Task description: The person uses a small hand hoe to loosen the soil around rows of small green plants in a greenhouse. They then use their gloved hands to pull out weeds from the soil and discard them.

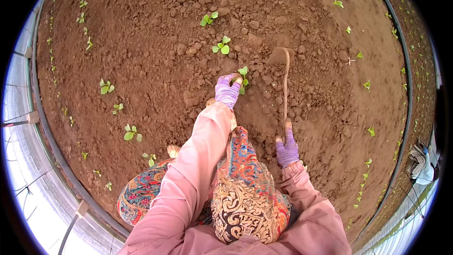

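Note:
My left hand [228,88], in a purple knitted glove with worn or soiled fingertips, is at a green leafy seedling [244,78] in brown soil. Its thumb and forefinger are at the plant's left leaves; whether they pinch a leaf is hard to tell. To the right, my right hand [287,148], gloved alike, is shut on the handle of a small hand hoe [286,88]. The hoe's soil-coloured blade rests at the soil beyond the hand, up and to the right of the seedling. More seedlings [222,45] stand in a row beyond my left hand.
Other seedling rows grow at the left [106,86] and right [367,85]. Dark hoses or pipes run along the left [47,127] and right [410,88] sides. Translucent plastic sheeting [21,163] bounds the left. A cloth bundle [423,166] lies at the far right. My patterned-cloth knees are close below the hands.

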The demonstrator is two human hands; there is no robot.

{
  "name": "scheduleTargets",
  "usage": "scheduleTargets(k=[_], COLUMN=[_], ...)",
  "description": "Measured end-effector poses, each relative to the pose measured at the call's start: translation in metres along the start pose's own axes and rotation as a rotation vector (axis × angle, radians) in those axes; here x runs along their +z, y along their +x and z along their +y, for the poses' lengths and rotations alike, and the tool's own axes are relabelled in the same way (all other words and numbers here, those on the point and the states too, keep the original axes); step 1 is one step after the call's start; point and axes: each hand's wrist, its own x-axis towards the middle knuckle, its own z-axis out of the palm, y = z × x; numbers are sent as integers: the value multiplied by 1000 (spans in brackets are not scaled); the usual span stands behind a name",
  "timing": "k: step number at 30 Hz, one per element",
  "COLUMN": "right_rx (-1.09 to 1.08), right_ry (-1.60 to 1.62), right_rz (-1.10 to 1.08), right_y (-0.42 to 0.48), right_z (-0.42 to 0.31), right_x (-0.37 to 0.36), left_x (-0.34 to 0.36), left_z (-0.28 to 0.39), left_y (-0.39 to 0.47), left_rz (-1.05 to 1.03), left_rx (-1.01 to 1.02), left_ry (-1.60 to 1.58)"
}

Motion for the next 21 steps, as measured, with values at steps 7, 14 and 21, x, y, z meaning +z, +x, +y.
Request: scheduleTargets(k=[7,14,21], right_rx=[-60,-145,-132], right_ry=[-79,-187,-160], right_rz=[-84,-18,-56], right_y=[-6,15,21], right_z=[-4,-2,-19], right_x=[5,14,14], left_x=[0,6,4], left_z=[-15,-19,-26], left_y=[1,6,6], left_rz=[-37,-22,-52], left_rx=[-131,-55,-81], left_ry=[-205,-256,-283])
